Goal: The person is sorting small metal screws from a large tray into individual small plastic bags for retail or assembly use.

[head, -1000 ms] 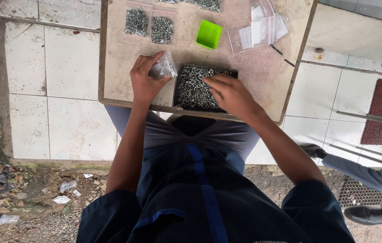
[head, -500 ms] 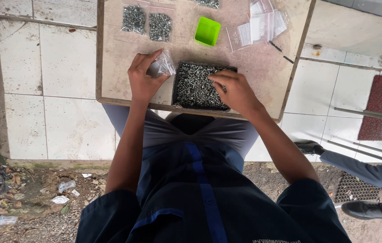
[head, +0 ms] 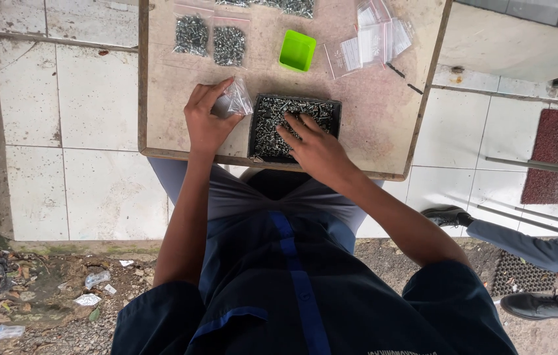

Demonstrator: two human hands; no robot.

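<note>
My left hand (head: 205, 118) holds a small clear plastic bag (head: 232, 103) just left of a black tray (head: 260, 108) full of small metal screws. Over that tray rests my right hand (head: 315, 146), fingers spread down into the screws. Both hands work at the near edge of a small wooden table (head: 161, 125).
Two filled bags of screws (head: 210, 38) lie at the table's far left, a green square cup (head: 297, 50) at the middle and a pile of empty clear bags (head: 374, 41) to its right. Another person's leg and black shoe (head: 542, 306) are at lower right.
My right hand has slid a little deeper into the tray of screws. The left hand keeps the bag in the same spot.
</note>
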